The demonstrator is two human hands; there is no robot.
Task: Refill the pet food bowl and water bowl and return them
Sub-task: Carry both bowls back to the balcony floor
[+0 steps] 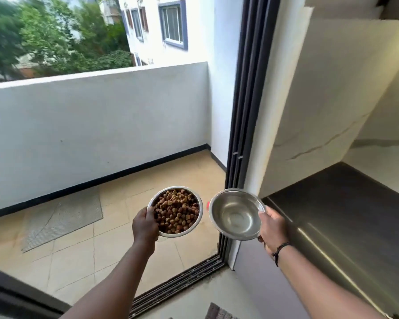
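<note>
My left hand [145, 225] grips the near-left rim of a steel food bowl [197, 218] heaped with brown kibble [176, 209]. My right hand [272, 227] holds the right rim of a second steel bowl [235, 215], which has clear water in it and tilts slightly toward me. Both bowls hang side by side in the air above the balcony floor, just beyond the door sill.
A sliding-door track [180, 285] crosses the floor below my arms, with the dark door frame [244, 111] upright on the right. A grey mat [62, 217] lies on the beige balcony tiles at left. A white parapet wall [97, 125] closes the balcony. A small red object [207, 205] peeks between the bowls.
</note>
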